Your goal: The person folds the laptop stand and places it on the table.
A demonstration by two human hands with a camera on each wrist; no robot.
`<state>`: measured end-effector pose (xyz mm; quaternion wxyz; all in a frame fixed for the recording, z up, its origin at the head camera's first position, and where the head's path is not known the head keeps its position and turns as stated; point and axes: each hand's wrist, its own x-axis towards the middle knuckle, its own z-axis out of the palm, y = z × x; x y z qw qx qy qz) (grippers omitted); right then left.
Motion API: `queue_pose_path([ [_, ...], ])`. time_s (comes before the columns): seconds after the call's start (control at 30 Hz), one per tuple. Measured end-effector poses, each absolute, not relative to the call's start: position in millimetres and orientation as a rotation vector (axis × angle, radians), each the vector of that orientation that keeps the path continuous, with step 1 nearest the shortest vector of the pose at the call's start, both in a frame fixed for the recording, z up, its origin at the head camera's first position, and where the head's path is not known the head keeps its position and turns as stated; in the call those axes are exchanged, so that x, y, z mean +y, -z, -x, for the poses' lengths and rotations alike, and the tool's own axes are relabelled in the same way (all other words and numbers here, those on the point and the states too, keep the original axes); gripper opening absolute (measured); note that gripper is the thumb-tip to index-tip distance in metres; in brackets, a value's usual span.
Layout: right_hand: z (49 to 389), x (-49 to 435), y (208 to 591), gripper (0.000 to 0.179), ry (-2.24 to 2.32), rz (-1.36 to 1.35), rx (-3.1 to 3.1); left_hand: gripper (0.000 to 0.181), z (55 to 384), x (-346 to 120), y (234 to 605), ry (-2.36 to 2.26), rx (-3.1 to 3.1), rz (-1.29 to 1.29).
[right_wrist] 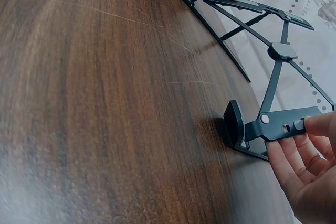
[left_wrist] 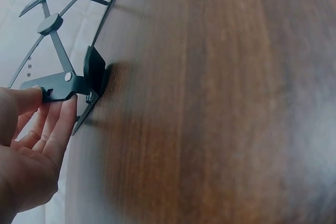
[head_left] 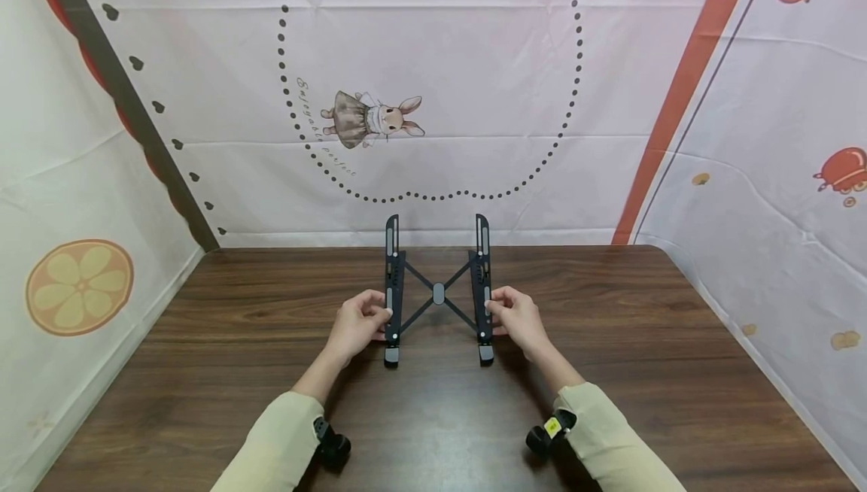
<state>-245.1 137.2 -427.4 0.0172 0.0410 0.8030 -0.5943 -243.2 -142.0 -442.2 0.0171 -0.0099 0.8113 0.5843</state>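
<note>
A black folding laptop stand stands unfolded on the table, its two side rails joined by crossed bars with a grey oval hub. My left hand pinches the left rail near its front end. In the left wrist view the thumb lies on the rail and the other fingers reach under it. On the opposite side my right hand grips the right rail the same way, thumb on top, as the right wrist view also shows. Upturned front lips with grey pads end both rails nearest me.
The dark wood-grain table runs back to a pale printed cloth hung behind it. More cloth rises along both sides. A small black camera is strapped at each wrist over light sleeves.
</note>
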Motion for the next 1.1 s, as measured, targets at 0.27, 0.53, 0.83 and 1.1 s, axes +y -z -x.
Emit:
queue_pose_path([
  [0.27, 245.7, 135.6, 427.8, 0.015, 1.853, -0.143, 2.483, 0.021, 243.0, -141.1, 441.8, -1.813, 2.529, 0.017],
  [0.53, 245.4, 134.5, 428.6, 0.014, 1.851, -0.156, 2.489, 0.023, 243.0, -140.6, 441.6, -1.811, 2.530, 0.017],
  [0.83, 246.4, 132.4, 429.6, 0.016, 1.865, -0.148, 2.463, 0.022, 243.3, -137.8, 442.5, -1.827, 2.513, 0.027],
  [1.1, 247.7, 130.3, 429.4, 0.015, 1.871, -0.108, 2.464, 0.023, 243.6, -134.1, 441.7, -1.842, 2.520, 0.002],
])
